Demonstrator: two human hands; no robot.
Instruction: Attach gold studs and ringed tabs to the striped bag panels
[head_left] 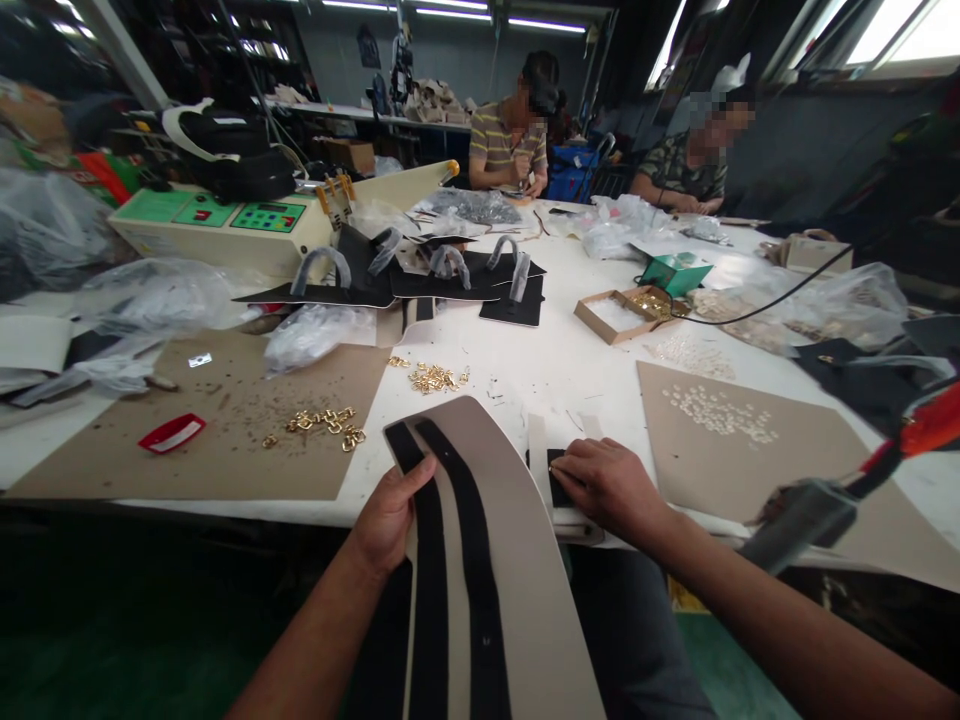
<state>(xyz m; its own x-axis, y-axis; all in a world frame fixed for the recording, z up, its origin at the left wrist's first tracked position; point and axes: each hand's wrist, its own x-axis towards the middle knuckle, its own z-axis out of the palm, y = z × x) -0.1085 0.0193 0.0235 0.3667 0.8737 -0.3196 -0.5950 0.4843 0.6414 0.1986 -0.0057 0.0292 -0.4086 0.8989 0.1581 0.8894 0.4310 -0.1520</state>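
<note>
Beige panel with two black strips down its face: in front of the wearer, at the near edge of the worktop, far end over the white surface, rest running down over the lap. Long axis goes near-to-far, far end leaning slightly left; that end is rounded, the right edge curves. Left hand is the nearer one and has it: grip closed on the left edge close to the far end, thumb on top across a strip, other fingers out of sight beneath. So most of the panel lies right of and below that grip, near end unsupported by either hand as far as visible. Right hand is off the panel, just right of its curved edge, fingers bunched at a small dark piece on the worktop edge; can't tell if they pinch it or only press. Key relation: dark piece sits right of the panel's far half, narrow gap between, right hand already there. Pale strip just beyond. Further out: gold fittings past the panel's far end, gold buckles and red tray on the left brown sheet, small pale discs on the right one. Two people sit across the worktop, well apart.
</note>
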